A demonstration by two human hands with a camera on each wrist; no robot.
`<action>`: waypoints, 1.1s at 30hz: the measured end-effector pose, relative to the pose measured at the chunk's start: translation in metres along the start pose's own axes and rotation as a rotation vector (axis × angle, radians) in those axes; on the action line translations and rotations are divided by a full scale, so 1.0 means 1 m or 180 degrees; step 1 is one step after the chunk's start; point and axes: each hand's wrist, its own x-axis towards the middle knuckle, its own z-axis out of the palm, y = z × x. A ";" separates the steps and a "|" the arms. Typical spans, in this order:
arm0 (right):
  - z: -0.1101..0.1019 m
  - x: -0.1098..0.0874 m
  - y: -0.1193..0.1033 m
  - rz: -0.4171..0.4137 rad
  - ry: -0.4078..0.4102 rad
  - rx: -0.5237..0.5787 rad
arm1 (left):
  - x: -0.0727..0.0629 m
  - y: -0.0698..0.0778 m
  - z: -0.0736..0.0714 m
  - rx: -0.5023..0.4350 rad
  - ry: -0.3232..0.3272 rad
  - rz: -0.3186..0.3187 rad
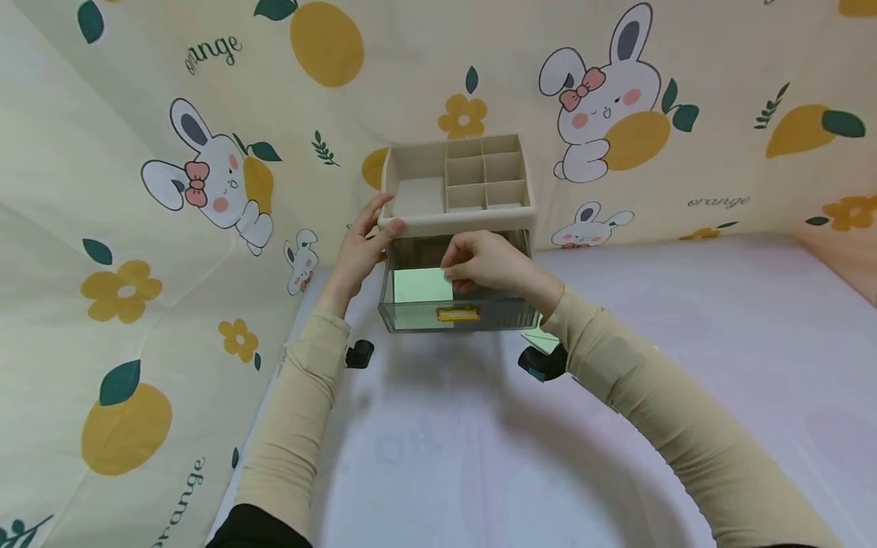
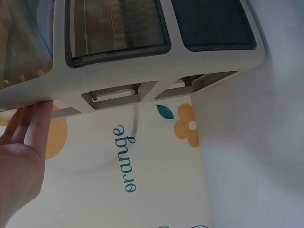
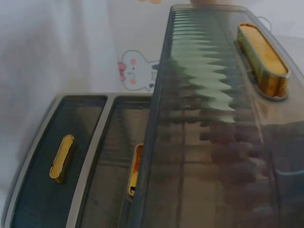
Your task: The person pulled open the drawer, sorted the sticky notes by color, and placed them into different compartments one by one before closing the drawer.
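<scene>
A cream desk organizer (image 1: 455,222) stands against the patterned backdrop, with its top smoky see-through drawer (image 1: 418,318) pulled out toward me. My left hand (image 1: 359,255) grips the organizer's left side near the top, thumb at the front edge. In the left wrist view its fingers (image 2: 37,126) lie along the side wall. Light green paper (image 1: 421,285) sits in the left part of the drawer. Over the drawer, my right hand (image 1: 489,262) pinches that paper's right corner between thumb and fingers. The drawer's yellow handle (image 1: 457,313) faces front.
Divided compartments (image 1: 485,173) form the organizer's top. Lower closed drawers (image 3: 76,156) with yellow handles show in the right wrist view. Another piece of green paper (image 1: 540,339) lies on the white table (image 1: 452,449), partly hidden by the right wrist. The backdrop rises close behind the organizer.
</scene>
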 end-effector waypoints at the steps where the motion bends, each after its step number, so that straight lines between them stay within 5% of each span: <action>1: 0.000 0.000 0.000 0.0012 0.0004 -0.0040 | 0.000 0.000 0.000 -0.0002 0.0009 0.0008; 18: 0.001 0.000 -0.001 0.0046 -0.0195 -0.0804 | -0.001 0.001 0.000 0.0053 0.0047 0.0006; 33: -0.005 -0.004 -0.006 -0.0228 -0.0017 0.0152 | 0.000 0.001 -0.001 0.0084 0.0049 -0.0034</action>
